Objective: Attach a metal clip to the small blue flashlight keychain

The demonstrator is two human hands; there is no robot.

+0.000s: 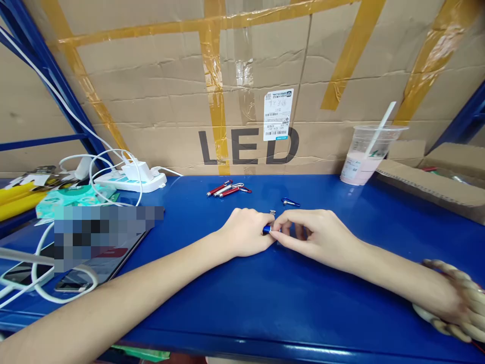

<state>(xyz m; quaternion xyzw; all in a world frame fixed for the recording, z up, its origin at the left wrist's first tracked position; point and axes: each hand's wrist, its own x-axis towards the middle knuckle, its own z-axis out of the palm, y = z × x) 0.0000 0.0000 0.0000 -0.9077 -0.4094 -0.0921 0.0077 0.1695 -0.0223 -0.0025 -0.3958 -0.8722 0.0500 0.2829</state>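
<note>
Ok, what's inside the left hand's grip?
A short stretch of a blue cylinder shows between the left hand and right hand; whatever else the left hand encloses is covered.

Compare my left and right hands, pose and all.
The left hand is curled nearly into a fist around a small blue piece, while the right hand is more open, its thumb and index fingertips pinching at the piece's end. The right arm wears a chunky beaded bracelet; the left arm shows none. Both hands are bare and meet at the same piece, above the blue tabletop.
</note>
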